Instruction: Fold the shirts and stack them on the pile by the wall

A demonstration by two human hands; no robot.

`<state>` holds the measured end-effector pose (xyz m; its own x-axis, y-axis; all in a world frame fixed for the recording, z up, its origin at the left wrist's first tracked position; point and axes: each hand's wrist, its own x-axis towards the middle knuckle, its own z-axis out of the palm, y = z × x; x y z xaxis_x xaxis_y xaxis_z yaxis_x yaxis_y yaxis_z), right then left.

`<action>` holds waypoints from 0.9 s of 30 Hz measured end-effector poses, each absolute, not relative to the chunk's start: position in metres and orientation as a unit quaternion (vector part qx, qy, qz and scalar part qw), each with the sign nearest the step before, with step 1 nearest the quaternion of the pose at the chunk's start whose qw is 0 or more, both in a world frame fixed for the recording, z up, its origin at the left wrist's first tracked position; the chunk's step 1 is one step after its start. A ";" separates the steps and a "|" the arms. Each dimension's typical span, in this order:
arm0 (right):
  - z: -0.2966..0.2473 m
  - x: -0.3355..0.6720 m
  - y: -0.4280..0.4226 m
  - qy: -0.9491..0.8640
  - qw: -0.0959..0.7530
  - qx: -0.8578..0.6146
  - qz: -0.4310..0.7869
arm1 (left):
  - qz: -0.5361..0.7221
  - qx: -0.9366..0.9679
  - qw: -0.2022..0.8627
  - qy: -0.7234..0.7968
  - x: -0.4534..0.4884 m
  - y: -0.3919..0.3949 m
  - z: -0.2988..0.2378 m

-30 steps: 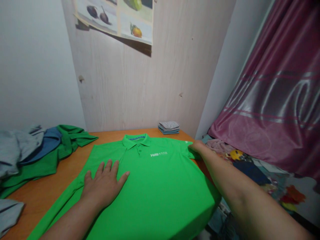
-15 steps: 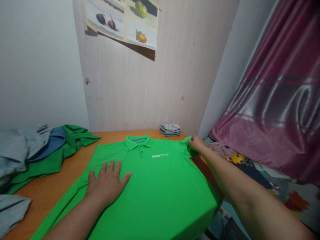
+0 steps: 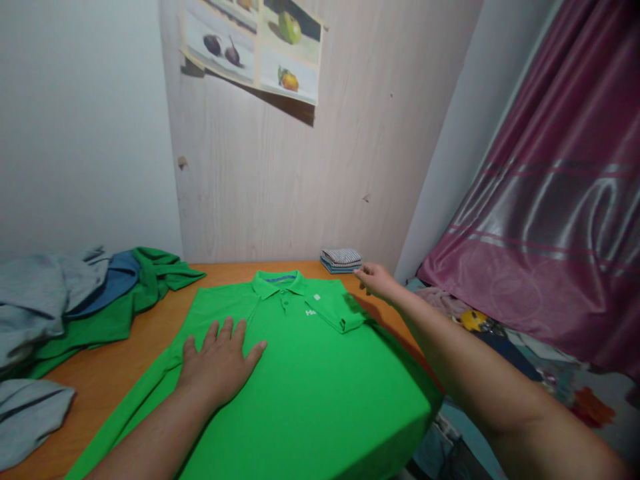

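Two open hands, left hand [image 3: 217, 363] flat on green polo [image 3: 320, 373], right hand [image 3: 376, 280] beside sleeve [image 3: 335, 310]

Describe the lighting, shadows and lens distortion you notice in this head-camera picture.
Head view: soft, even indoor light; the poster casts a dark shadow on the wall beneath it; the right hand shades the table beside the green shirt; bright sheen glares on the curtain; wall edges lean outward, wide-angle distortion.

Shirt [image 3: 310, 373] lies mid-counter [image 3: 115, 363]; clothes pile [image 3: 75, 300] lies to its left; folded stack [image 3: 341, 259] sits behind it, against the wall [image 3: 300, 187].
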<state>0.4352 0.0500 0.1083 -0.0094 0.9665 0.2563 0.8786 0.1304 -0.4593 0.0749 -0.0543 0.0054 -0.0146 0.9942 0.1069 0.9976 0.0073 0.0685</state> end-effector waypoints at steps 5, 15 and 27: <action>0.083 0.456 0.049 -0.726 0.199 -0.651 0.096 | -0.060 -0.698 0.008 -0.713 0.076 -0.054 0.008; 0.054 0.480 0.021 -0.793 0.095 -0.595 0.088 | -0.067 -0.702 0.005 -0.709 0.077 -0.055 0.010; 0.043 0.488 -0.015 -0.799 0.082 -0.595 -0.035 | -0.048 -0.700 0.004 -0.712 0.076 -0.057 0.012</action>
<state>0.4884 -0.0148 0.0427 -0.2790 0.9446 0.1727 0.9561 0.2901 -0.0422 0.0759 -0.0569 0.0117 -0.0186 0.9971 0.0731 0.9980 0.0141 0.0617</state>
